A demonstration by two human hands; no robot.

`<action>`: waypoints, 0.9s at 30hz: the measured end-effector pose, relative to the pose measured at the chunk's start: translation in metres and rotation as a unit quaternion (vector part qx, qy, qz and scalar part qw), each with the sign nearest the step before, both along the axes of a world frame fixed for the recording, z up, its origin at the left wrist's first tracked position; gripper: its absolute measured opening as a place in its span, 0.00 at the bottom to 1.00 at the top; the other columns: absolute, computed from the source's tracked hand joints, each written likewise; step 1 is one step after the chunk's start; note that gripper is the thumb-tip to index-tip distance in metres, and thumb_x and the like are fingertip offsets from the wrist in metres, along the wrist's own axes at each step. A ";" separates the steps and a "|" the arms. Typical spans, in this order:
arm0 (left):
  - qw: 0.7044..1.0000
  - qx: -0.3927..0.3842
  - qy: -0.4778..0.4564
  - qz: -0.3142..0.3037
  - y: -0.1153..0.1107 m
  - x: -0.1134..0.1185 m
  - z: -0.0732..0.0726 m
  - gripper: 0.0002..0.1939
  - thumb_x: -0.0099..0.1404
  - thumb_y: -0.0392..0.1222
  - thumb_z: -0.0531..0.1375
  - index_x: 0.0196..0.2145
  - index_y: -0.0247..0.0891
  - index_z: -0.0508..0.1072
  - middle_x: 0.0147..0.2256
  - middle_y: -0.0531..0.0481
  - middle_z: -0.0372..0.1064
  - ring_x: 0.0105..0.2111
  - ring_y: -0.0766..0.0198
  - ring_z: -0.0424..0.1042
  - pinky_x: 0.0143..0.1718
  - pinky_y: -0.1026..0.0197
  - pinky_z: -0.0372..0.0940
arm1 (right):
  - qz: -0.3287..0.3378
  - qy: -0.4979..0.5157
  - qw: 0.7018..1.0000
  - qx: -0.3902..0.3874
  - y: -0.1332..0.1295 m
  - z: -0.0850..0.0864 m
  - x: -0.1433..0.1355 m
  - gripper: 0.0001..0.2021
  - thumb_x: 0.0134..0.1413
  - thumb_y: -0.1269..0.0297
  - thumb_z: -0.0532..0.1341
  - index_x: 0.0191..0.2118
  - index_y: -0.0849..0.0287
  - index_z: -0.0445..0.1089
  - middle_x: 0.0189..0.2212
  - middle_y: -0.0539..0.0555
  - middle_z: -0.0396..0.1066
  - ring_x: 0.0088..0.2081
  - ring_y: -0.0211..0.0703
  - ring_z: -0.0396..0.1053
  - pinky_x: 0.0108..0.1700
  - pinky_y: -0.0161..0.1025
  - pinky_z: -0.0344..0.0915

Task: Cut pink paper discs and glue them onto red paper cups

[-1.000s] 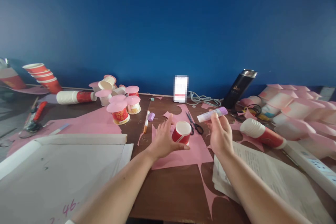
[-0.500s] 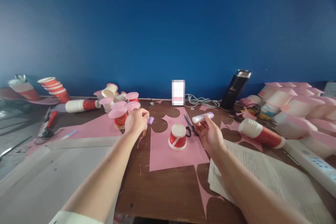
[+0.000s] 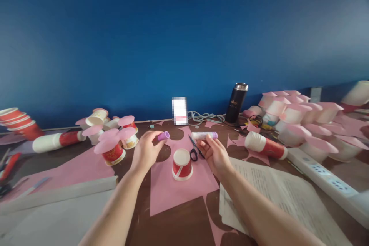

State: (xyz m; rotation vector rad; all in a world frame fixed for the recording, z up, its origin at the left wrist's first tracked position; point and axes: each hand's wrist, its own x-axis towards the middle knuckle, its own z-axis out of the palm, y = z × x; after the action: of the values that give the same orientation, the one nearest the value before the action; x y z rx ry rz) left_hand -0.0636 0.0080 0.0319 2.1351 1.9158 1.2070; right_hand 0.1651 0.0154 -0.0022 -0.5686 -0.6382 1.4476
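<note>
Fingers of the left hand (image 3: 145, 153) pinch a purple cap (image 3: 162, 136), its open mouth facing right, while those of the right hand (image 3: 215, 155) grip the glue stick (image 3: 199, 135) toward its purple end. Nearest on my feed, printed sheets (image 3: 291, 192) lie at the right. Next I see the pink sheet (image 3: 173, 196), a red-and-white paper cup (image 3: 182, 168) standing base-up on it. Just past that, scissors (image 3: 193, 155) point away and slightly left. I have the stick held beyond the cup, long axis nearly level across my view, white end pointing left toward the cap, the two apart. Farther off, I make out a pale cable (image 3: 206, 117) and a black bottle (image 3: 236, 102) before the blue wall (image 3: 144, 46).
</note>
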 end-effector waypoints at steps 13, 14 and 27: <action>0.987 0.116 0.008 -0.110 -0.002 0.018 -0.012 0.14 0.61 0.44 0.62 0.46 0.47 0.73 0.44 0.51 0.74 0.45 0.56 0.69 0.49 0.51 0.63 | 0.040 -0.097 0.994 0.038 -0.016 0.008 -0.005 0.15 0.46 0.62 0.70 0.42 0.56 0.72 0.35 0.51 0.77 0.36 0.40 0.76 0.46 0.39 0.70; 0.987 0.119 0.016 -0.108 -0.002 0.017 -0.012 0.14 0.61 0.44 0.62 0.46 0.47 0.73 0.44 0.51 0.74 0.45 0.56 0.69 0.49 0.51 0.62 | 0.042 -0.107 0.993 0.039 -0.017 0.008 -0.005 0.15 0.46 0.63 0.70 0.42 0.56 0.72 0.35 0.51 0.77 0.36 0.40 0.76 0.46 0.39 0.70; 0.980 0.145 0.092 -0.095 -0.006 0.021 -0.008 0.13 0.61 0.41 0.62 0.46 0.47 0.72 0.43 0.52 0.75 0.45 0.55 0.68 0.48 0.51 0.58 | 0.029 -0.148 0.987 0.049 -0.019 0.009 -0.005 0.15 0.47 0.62 0.69 0.43 0.56 0.72 0.37 0.51 0.77 0.39 0.43 0.76 0.47 0.42 0.70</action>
State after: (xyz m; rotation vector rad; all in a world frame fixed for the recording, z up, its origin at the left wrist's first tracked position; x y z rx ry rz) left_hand -0.0422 0.0017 0.0241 2.5920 1.6280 1.3654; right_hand 0.1599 -0.0033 0.0065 -0.6983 -0.9619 1.3892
